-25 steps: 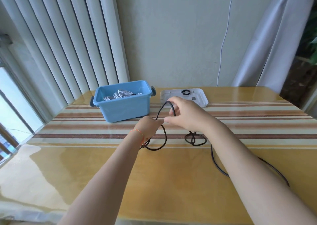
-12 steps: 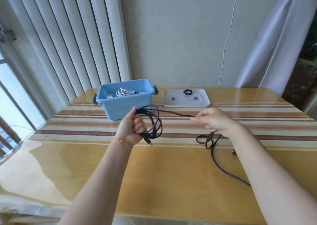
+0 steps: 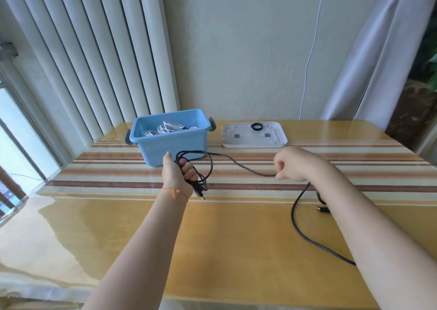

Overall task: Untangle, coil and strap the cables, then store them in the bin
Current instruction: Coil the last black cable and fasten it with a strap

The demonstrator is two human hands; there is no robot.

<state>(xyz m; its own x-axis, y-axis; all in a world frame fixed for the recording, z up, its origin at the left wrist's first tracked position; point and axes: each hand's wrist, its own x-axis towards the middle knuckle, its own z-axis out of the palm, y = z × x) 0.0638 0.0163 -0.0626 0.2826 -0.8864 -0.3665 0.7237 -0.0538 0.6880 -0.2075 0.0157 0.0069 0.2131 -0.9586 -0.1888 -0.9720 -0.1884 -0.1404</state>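
Head view: left hand (image 3: 177,173) clenched around black cable (image 3: 238,164) loops, raised above the striped tabletop (image 3: 118,215) before the blue bin (image 3: 172,144). Right hand (image 3: 292,166) pinching the same cable just beside its fingertips. Free run slack between both grips, lying left-to-right; loose tail trailing down-right past the right forearm. Next loop likely fed leftward by the right hand.

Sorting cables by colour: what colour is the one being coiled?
Black cable, clearest in the head view.
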